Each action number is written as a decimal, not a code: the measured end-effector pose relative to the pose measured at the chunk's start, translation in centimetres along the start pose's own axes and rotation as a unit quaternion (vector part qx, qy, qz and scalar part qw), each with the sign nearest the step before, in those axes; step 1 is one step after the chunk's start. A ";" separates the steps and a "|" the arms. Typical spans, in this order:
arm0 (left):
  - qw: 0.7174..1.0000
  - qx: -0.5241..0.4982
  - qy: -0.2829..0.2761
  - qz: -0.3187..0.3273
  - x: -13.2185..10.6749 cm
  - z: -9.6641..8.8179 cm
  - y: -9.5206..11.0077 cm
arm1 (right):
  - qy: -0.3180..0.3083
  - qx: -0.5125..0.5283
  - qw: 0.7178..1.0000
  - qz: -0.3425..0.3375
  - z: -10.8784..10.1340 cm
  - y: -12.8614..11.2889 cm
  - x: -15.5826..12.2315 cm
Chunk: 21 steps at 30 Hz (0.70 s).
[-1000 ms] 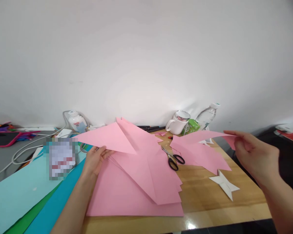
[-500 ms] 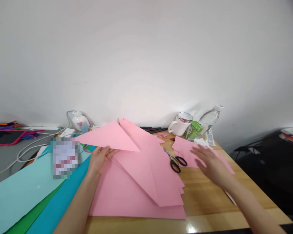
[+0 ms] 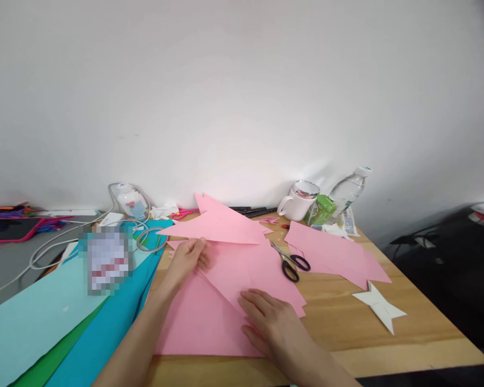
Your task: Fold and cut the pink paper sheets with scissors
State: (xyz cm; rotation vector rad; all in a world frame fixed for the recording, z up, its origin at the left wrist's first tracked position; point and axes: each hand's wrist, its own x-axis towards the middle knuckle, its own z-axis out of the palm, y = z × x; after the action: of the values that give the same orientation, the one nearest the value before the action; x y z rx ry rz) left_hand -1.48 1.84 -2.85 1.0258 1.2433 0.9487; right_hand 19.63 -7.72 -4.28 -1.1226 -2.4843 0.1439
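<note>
My left hand (image 3: 189,262) pinches the near edge of a pink paper triangle (image 3: 215,230), held over a stack of pink paper (image 3: 201,328). My right hand (image 3: 266,317) lies at the lower right of the stack, palm down and fingers stretched out, on or just over the sheets. Some of the sheets beneath are folded or cut at a slant, and their right edges stick out in points. Black-handled scissors (image 3: 291,263) rest beside the stack on the right, blades slightly apart.
To the right lie more pink pieces (image 3: 322,250) and a white folded paper shape (image 3: 380,308). A white mug (image 3: 300,201), a green packet (image 3: 321,209) and a water bottle (image 3: 349,191) stand behind. Blue and green sheets (image 3: 100,338), cables and a white bottle (image 3: 132,201) are left.
My right hand has come from the right-hand pink pieces to the stack, uncovering the white folded shape. My left hand has shifted right with the pink triangle.
</note>
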 end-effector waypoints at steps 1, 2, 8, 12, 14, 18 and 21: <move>0.999 0.033 -0.023 -0.021 -0.8 0.1 -0.2 | 0.009 -0.008 1.000 -0.003 0.2 0.1 0.0; 0.995 0.067 -0.053 -0.048 -1.6 0.1 -0.4 | 0.012 -0.016 1.000 -0.008 0.4 0.3 0.0; 0.973 0.163 -0.122 -0.112 -4.1 -0.1 -2.0 | -0.009 -0.015 1.000 -0.009 1.6 0.8 -0.2; 0.978 0.183 -0.054 -0.080 -3.4 -1.1 -2.2 | -0.016 -0.036 0.999 -0.006 2.4 0.8 -0.6; 0.980 0.189 -0.006 -0.054 -2.9 -1.8 -2.3 | -0.015 -0.054 0.998 -0.012 2.6 0.7 -0.7; 0.978 0.166 0.125 0.014 -2.2 -3.1 -2.6 | -0.002 -0.070 0.997 -0.020 1.0 0.8 0.1; 0.974 0.124 0.185 0.045 -2.8 -3.2 -2.3 | 0.085 -0.083 0.993 -0.006 -2.8 1.4 1.9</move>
State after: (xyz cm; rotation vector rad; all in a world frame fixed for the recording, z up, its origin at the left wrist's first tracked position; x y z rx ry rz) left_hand -4.93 -1.17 -4.42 1.1400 1.6700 1.1083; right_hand 20.63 -5.61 -1.54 -1.1351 -2.3846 -0.1595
